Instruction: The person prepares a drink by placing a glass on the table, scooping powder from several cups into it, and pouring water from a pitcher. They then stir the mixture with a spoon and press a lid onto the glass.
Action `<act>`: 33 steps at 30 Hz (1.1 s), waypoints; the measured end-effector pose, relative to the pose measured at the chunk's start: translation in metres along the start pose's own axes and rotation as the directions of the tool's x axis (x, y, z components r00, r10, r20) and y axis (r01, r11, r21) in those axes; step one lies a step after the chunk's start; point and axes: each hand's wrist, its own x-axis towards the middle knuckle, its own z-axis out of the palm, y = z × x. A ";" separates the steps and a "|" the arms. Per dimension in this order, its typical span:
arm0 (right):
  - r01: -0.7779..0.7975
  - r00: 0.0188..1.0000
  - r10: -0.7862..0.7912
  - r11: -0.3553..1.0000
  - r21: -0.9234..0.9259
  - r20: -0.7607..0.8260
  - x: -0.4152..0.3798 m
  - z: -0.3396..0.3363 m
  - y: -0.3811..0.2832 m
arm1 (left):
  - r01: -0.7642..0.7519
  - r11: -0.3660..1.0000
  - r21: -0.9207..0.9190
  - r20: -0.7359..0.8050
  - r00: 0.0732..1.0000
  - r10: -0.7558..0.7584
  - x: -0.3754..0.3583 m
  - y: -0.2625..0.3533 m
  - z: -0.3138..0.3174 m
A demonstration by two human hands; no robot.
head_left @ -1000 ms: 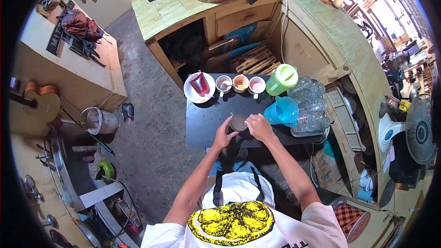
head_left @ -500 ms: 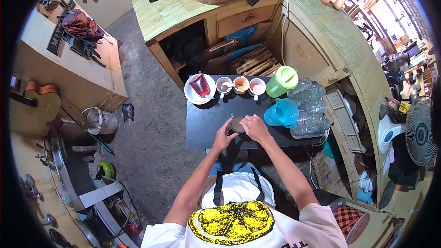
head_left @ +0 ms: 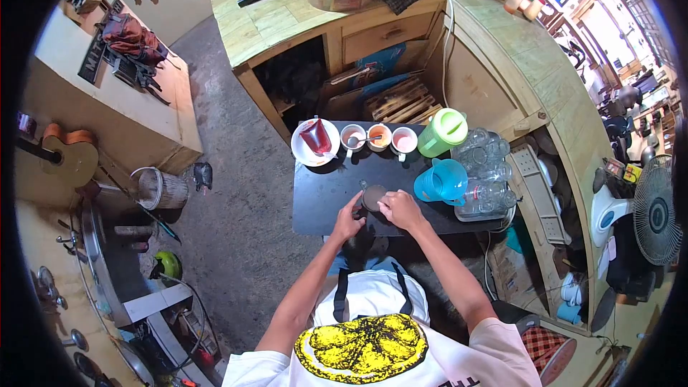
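Note:
A small round greyish-brown object (head_left: 373, 198), with a little clear loop at its far edge, lies between my hands over the black table (head_left: 322, 204). My left hand (head_left: 348, 222) has its forefinger along the object's left edge and the thumb near it, gripping that side. Curled fingers of my right hand (head_left: 401, 209) pinch the right rim. Just right of them stands a blue pitcher (head_left: 441, 180). Along the far edge are a white bowl (head_left: 299, 152) with a red pouch (head_left: 315, 138), three cups (head_left: 404, 142), the middle one with a spoon, and a green lidded pitcher (head_left: 443, 132).
Several clear glass mugs (head_left: 481, 193) stand on a tray at the table's right end. Beyond the table is a wooden counter (head_left: 251, 29) with open shelves. A wastebasket (head_left: 159, 190) stands on the floor to the left, a fan (head_left: 653, 208) at far right.
My right fingers have drawn back from over the round object to its right rim, exposing more of its top. My left hand has opened out a little. The whole view shifts slightly down.

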 end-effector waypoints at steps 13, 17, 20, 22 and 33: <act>-0.048 0.996 0.044 0.998 -0.043 -0.081 0.014 -0.006 0.001 | -0.005 0.999 0.035 -0.001 1.000 0.006 0.000 -0.003 -0.001; -0.051 0.996 0.045 0.995 -0.084 -0.073 0.012 -0.010 0.006 | -0.006 0.999 0.040 -0.007 1.000 0.006 -0.002 0.002 -0.001; -0.040 0.998 0.035 0.996 -0.077 -0.057 0.009 -0.013 0.004 | -0.004 0.997 0.071 -0.014 1.000 0.005 -0.001 0.002 -0.001; -0.025 0.998 0.021 0.998 -0.051 -0.061 0.005 -0.010 0.004 | -0.005 0.998 0.069 -0.026 1.000 0.006 -0.001 -0.002 0.002; 0.005 0.993 0.004 0.998 0.070 -0.116 0.019 0.002 0.003 | -0.020 0.998 0.054 -0.013 1.000 0.021 0.000 -0.001 0.003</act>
